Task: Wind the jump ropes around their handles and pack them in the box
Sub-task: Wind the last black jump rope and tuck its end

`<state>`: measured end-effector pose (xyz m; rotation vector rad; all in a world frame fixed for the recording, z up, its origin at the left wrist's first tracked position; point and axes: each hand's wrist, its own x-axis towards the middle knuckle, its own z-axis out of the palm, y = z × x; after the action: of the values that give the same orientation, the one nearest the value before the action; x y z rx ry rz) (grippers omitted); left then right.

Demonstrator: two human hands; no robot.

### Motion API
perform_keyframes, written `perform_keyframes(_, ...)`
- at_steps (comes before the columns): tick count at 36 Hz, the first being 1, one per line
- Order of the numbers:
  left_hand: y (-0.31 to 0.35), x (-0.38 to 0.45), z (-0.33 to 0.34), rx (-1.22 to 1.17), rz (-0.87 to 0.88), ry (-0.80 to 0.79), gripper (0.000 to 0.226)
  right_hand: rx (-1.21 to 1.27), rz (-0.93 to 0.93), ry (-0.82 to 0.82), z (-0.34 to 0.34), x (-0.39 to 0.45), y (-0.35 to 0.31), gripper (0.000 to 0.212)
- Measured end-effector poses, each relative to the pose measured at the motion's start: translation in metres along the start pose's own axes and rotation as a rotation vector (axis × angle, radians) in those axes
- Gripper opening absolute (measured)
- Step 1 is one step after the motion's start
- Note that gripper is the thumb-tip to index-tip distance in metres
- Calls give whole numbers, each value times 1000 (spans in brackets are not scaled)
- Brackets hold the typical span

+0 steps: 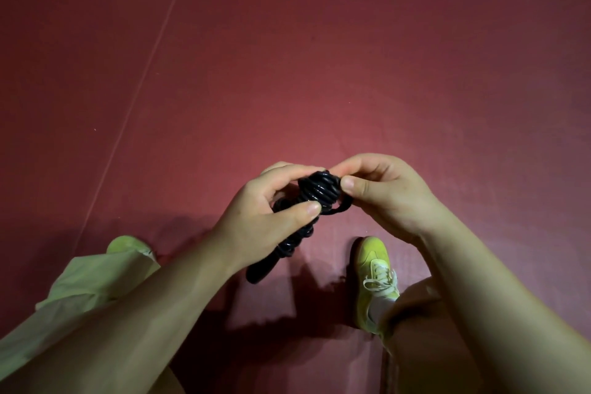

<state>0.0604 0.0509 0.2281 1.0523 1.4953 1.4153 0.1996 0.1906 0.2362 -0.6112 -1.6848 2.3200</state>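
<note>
Above the red matte floor [319, 73], both hands work a glossy black rope [319, 190] coiled round its handles [259, 272]. Left hand [256, 217] wraps the bundle, thumb pressing; right hand [380, 192] pinches the top coils. Yellow shoes [374, 269] flank below; open floor lies ahead.

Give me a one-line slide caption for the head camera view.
Left hand grips a wound black jump rope while the right hand pinches its last loop.

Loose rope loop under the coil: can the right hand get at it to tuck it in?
Probably yes. The right hand already pinches the coil, the loose loop hangs just below its fingers, and nothing lies between.
</note>
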Motion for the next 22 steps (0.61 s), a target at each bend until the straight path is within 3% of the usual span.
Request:
perform_keyframes(5,3,1,1,-86,24,-5,37,-43,-27,47,-4,-1,-5,30)
perform_keyframes(9,1,-2,-1,39,70,-40,41,-156,-47,-3,-3,-5,-16,7)
perform_keyframes(16,-2,-4,2,102,153,-39,44,-208,-55,22,6,-9,-25,13)
perform_keyframes(19,-4,-3,4,115,161,-17,45,-155,-60,83,9,-7,-22,16)
perform_keyframes(22,-6,0,4,133,154,17,46,122,31,108,14,-2,-13,23)
